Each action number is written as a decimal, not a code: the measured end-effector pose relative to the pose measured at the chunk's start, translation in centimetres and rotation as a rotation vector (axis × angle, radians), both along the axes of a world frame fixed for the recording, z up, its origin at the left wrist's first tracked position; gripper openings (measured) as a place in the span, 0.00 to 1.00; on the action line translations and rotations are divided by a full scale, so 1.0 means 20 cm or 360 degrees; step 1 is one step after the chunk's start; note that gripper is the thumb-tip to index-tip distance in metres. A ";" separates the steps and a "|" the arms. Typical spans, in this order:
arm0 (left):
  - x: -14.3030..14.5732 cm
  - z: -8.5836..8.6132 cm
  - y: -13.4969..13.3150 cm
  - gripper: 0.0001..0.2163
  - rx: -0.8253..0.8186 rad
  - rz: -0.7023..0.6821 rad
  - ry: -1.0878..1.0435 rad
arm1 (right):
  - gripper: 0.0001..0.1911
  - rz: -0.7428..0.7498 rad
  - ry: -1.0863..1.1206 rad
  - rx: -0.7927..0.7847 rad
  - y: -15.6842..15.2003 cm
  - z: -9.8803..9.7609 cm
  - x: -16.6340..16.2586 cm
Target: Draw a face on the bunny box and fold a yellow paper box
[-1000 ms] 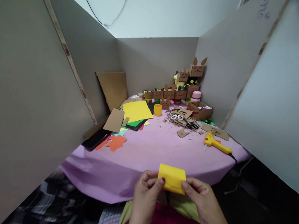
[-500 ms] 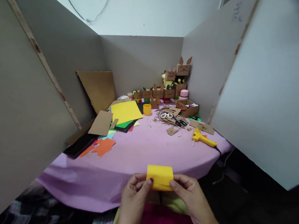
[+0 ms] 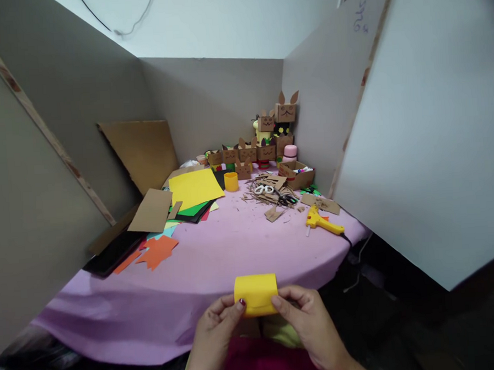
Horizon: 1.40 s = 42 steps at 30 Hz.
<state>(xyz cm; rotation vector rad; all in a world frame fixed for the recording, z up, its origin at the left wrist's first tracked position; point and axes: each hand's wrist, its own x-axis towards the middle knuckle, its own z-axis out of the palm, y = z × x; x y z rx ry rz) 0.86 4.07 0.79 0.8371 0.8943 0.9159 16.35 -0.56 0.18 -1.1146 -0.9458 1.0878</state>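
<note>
At the table's (image 3: 241, 240) six o'clock, yellow piece (image 3: 256, 289) sits pinched at both sides, left hand (image 3: 218, 325) at its nine, right hand (image 3: 307, 317) at its three, neither nearer, width running nine to three, longer axis hard to tell.

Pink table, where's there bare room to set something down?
Widest: beyond the held yellow piece, between the orange paper and the yellow glue gun. Narrower, with a few specks: in front of the yellow ring, between the paper stack and cardboard scraps. Crowded: around that stack, and the back, lined with cardboard animal heads.
</note>
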 end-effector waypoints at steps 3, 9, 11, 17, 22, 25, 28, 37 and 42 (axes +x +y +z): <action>0.01 0.01 0.00 0.12 0.0007 0.0025 -0.0019 | 0.15 -0.0021 0.0016 0.0031 0.00 0.01 0.00; 0.02 0.02 -0.03 0.10 0.0007 0.0064 -0.0036 | 0.15 -0.0001 0.0008 0.0034 0.00 0.02 0.01; 0.02 0.02 -0.03 0.10 0.0002 0.0060 -0.0045 | 0.15 -0.0001 -0.0021 0.0030 0.00 0.02 0.01; 0.01 -0.01 -0.02 0.08 0.0080 -0.0092 -0.0071 | 0.14 0.0029 0.0145 0.0012 0.01 0.00 0.04; -0.01 -0.01 -0.03 0.09 0.0118 -0.0284 -0.0064 | 0.12 0.0105 0.0311 -0.0038 0.00 0.01 0.07; -0.02 0.01 -0.03 0.10 0.0081 -0.0293 -0.0079 | 0.13 0.0156 0.0311 -0.0056 0.00 0.03 0.07; -0.02 0.03 -0.03 0.13 0.0048 -0.0324 -0.0061 | 0.13 0.0205 0.0322 -0.0074 -0.01 0.05 0.07; 0.00 0.03 -0.05 0.21 -0.0059 -0.0292 0.0037 | 0.15 0.0252 0.0269 -0.0089 -0.01 0.06 0.08; 0.00 0.03 -0.06 0.20 -0.0145 -0.0284 -0.0116 | 0.14 0.0258 0.0302 -0.0070 -0.02 0.06 0.07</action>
